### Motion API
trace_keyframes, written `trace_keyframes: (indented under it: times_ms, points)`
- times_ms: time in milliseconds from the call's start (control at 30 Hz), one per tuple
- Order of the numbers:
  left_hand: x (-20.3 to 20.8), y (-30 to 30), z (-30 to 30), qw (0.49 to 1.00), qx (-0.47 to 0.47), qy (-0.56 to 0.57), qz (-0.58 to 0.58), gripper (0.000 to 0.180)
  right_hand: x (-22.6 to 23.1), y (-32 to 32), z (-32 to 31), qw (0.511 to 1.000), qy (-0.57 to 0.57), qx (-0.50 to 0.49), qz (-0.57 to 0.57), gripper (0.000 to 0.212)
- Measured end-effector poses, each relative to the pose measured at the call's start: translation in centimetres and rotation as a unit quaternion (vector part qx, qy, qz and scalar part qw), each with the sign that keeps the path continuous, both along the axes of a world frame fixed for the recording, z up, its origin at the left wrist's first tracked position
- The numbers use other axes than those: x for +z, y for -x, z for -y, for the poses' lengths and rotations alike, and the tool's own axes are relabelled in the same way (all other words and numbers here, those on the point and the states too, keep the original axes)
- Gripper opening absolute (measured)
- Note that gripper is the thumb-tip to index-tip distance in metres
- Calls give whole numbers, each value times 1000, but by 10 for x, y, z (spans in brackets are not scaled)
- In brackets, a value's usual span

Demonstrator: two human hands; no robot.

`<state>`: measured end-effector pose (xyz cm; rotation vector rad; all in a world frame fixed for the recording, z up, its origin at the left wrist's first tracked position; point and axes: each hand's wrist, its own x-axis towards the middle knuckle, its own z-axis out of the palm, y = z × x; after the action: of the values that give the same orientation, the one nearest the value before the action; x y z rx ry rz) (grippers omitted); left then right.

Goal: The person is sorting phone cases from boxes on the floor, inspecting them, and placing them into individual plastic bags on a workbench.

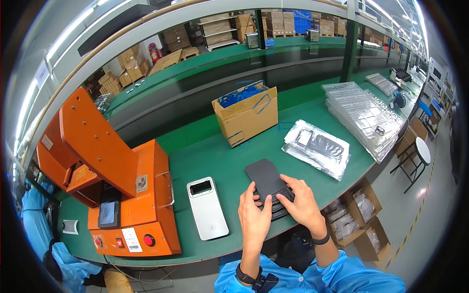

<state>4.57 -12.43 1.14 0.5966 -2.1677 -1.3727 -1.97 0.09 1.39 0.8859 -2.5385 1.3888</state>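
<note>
In front of me on the green workbench, a dark flat panel with rounded corners (266, 177) lies over a small stack of black panels (279, 213). My left hand (256, 215) grips the near left edge with its thumb on top. My right hand (299, 200) holds the opposite side, its thumb also pressing near the lower end. Both hands are closed about the panel, and the fingers underneath are partly hidden. To the left of my hands lies a silver housing (209, 212) with a dark rectangular opening at its far end.
An orange press machine (141, 171) with a red button stands at left. Behind sits an open cardboard box (251, 117) with blue material inside. Bagged dark parts (317, 149) and stacked clear plastic trays (361, 115) lie at right. Cartons (354, 215) stand below the bench edge.
</note>
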Motion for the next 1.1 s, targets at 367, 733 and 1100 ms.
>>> trace_keyframes:
  times_ms: [367,733,1100]
  points:
    - [2,2,-9,971,-78,-209,-85,62,2,-5,-7,999,42,0,27,51]
    - [2,-24,-4,983,-67,-88,-148,27,-1,-3,-14,980,159,115,28,63]
    - [-8,-34,-15,987,-100,57,-108,23,34,-34,-7,969,185,126,-102,113]
